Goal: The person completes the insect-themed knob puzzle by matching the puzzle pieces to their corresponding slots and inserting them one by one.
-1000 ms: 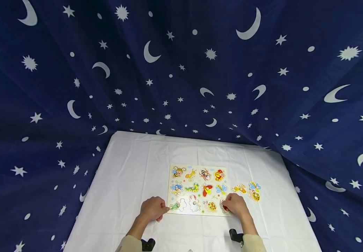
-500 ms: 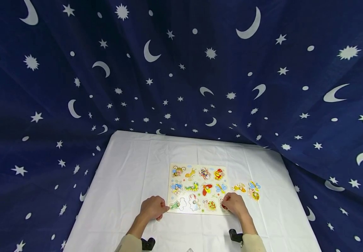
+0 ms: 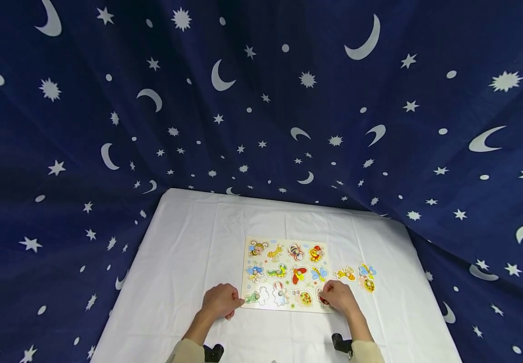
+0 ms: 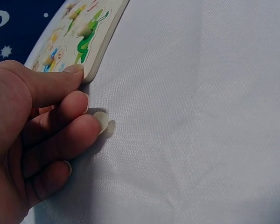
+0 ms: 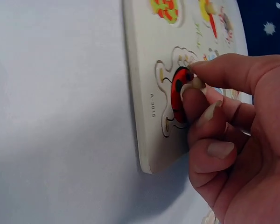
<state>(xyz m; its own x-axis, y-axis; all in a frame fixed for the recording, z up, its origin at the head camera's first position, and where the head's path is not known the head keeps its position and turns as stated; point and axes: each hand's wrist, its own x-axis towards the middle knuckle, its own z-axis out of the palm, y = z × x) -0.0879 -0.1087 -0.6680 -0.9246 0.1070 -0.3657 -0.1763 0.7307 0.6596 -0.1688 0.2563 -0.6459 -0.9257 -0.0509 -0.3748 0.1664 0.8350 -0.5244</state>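
Note:
A wooden knob puzzle board point(image 3: 287, 307) with insect pictures lies on the white cloth. At its near right corner, my right hand point(image 3: 340, 296) pinches the small knob point(image 5: 198, 85) of a red ladybug puzzle piece point(image 5: 178, 95) between thumb and fingertips. This piece sits at its outlined recess, partly hidden by the fingers. My left hand point(image 3: 219, 301) is at the near left corner, thumb point(image 4: 60, 84) on the board's top and the other fingers curled beside its edge. A green grasshopper piece point(image 4: 87, 39) lies close to that thumb.
Right of the board lie a loose orange insect piece point(image 3: 345, 273), a blue-winged dragonfly piece point(image 3: 367, 270) and a spotted piece point(image 3: 367, 285). An unfilled white recess point(image 3: 263, 295) shows near the left corner. A dark blue curtain point(image 3: 261, 101) surrounds the table.

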